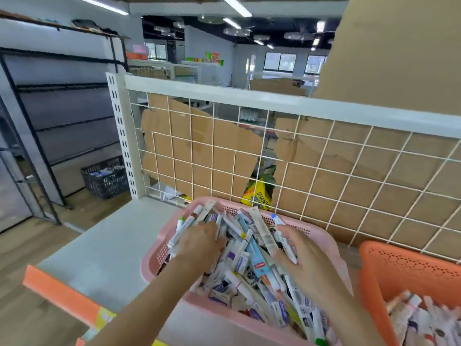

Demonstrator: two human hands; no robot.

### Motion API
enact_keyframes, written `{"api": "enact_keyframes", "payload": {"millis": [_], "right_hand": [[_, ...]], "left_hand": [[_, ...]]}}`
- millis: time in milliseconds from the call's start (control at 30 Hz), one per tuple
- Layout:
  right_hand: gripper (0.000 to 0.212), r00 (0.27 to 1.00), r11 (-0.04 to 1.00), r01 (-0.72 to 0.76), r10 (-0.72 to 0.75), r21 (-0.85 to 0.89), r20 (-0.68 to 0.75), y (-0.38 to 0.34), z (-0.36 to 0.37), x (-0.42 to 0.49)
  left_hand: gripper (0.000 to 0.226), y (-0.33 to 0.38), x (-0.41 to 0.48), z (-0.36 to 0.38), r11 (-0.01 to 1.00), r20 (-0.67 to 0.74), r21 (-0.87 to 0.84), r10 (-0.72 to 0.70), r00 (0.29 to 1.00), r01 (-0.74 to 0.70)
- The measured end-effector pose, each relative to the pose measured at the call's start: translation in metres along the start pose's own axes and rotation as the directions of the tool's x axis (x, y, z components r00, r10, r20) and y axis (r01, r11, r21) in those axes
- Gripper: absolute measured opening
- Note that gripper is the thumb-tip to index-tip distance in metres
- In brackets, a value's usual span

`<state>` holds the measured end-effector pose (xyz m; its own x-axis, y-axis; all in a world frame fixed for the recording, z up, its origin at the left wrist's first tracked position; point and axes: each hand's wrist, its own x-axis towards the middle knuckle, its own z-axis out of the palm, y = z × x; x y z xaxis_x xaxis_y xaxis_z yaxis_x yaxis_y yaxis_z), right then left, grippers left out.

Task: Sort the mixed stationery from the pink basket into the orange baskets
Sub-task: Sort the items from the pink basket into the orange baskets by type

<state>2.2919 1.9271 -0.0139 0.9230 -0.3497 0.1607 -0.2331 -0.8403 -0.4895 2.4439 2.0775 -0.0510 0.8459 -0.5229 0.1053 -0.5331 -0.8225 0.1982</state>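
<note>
A pink basket [321,236] stands on the shelf, heaped with mixed stationery [252,268]: white markers, packaged pens and small boxed items. My left hand [199,242] is dug into the pile's far left part and grips a bunch of white markers [183,227] that stick out up and to the left. My right hand [303,255] is in the pile's far right part, its fingers curled round a few white pens [287,243]. An orange basket [409,265] stands right beside the pink one, with stationery [424,320] lying in its near end.
The baskets sit on a white shelf board [104,253] with an orange front strip [59,293]. A white wire grid [324,171] backed by cardboard closes the far side. A black crate [106,179] stands on the floor to the left.
</note>
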Motion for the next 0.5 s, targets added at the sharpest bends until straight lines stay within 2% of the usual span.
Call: {"api": "enact_keyframes", "payload": {"millis": [67,100,267,400,500], "right_hand": [[0.047,1.0,1.0,-0.022,0.022,0.022,0.018,-0.009,0.011,0.005],[0.047,0.999,0.999,-0.032,0.031,0.022,0.025,-0.012,0.018,0.007],[0.047,0.991,0.994,-0.11,0.107,0.024,0.081,-0.024,0.044,0.027],[0.04,0.974,0.979,-0.203,0.201,0.009,0.105,-0.035,0.057,0.045],[0.028,0.963,0.967,-0.248,0.253,-0.065,0.093,-0.043,0.069,0.056]], "left_hand": [[0.038,0.001,0.005,0.004,0.985,0.009,0.165,0.056,0.998,-0.057],[0.039,0.003,0.006,0.006,0.979,0.006,0.193,0.068,0.998,-0.068],[0.04,0.006,0.007,0.015,0.965,0.008,0.203,0.17,0.985,-0.168],[0.045,-0.003,0.01,0.019,0.987,-0.037,-0.001,0.163,0.986,-0.164],[0.032,-0.011,0.01,0.018,0.934,-0.145,-0.336,0.079,0.986,-0.124]]}}
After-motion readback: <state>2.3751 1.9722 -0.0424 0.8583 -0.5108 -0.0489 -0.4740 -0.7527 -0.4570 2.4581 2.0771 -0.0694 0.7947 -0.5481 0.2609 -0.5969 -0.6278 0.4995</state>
